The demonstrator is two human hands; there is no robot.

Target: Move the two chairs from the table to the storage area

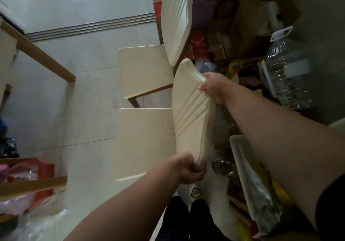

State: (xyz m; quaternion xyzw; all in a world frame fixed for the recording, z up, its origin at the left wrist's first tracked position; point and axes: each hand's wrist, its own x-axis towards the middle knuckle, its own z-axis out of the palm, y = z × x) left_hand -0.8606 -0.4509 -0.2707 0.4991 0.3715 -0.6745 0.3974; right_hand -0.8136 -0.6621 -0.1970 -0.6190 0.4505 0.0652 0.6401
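Head view, left to right. Desk (46, 57): its wooden edge and leg bound the far left; red and clear bags (28, 175) crowd the lower left. Between these and the chairs lies open tiled floor (89, 110), the only free room for moving. Far chair (145, 70): cream seat facing left, ribbed back rising at its right, long axis of the back running up the frame. Near chair (143, 141): just beside the far one, seats apart by a narrow gap, same heading, its back tilted slightly. My left hand (188, 168) is clenched around the lower end of the near chair's back; my right hand (214, 87) is clenched around its upper rim. Right of both backs, boxes (220, 40), a large clear water jug (287, 68) and a wrapped tray (255, 181) press close, leaving no clearance on that side.
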